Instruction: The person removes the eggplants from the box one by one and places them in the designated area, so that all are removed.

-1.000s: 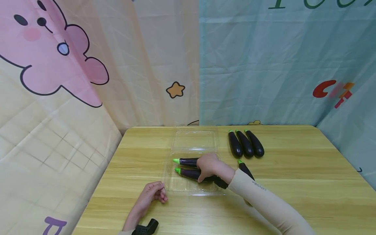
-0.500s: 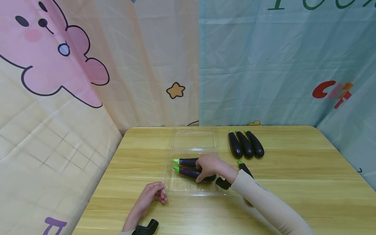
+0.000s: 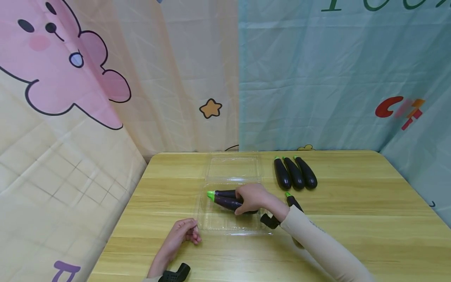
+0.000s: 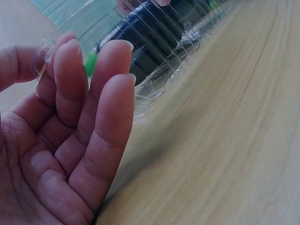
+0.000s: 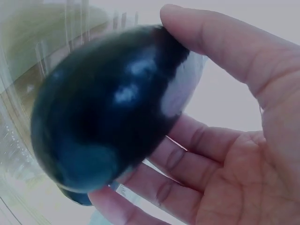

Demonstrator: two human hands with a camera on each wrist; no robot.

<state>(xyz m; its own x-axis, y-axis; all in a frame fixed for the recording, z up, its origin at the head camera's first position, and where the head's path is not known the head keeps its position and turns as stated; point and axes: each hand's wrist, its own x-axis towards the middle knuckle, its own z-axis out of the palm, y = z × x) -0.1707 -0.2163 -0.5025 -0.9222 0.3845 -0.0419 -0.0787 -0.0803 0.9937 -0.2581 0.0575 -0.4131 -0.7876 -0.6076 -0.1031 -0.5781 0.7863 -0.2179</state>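
Observation:
Inside the clear plastic clamshell box (image 3: 219,224), my right hand (image 3: 251,197) grips a dark purple eggplant (image 3: 227,202) with a green stem end. Thumb and fingers curl round its thick end, as the eggplant (image 5: 103,103) in the right wrist view shows. A second eggplant (image 3: 224,193) lies right along its far side, partly hidden by the hand. At the box's near left corner my left hand (image 3: 183,231) pinches the rim between thumb and forefinger. In the left wrist view the other fingers (image 4: 115,108) are loosely bent beside the clear wall.
The box's lid (image 3: 233,168) lies folded back toward the curtain. Three eggplants (image 3: 293,174) lie side by side at the table's back right. Another eggplant (image 3: 294,201) is partly hidden behind my right forearm. Curtains (image 3: 310,78) hang behind the wooden table (image 3: 370,219).
My right hand has shifted the gripped eggplant away from me, closing the gap to the second eggplant. My left hand has stayed at the box corner.

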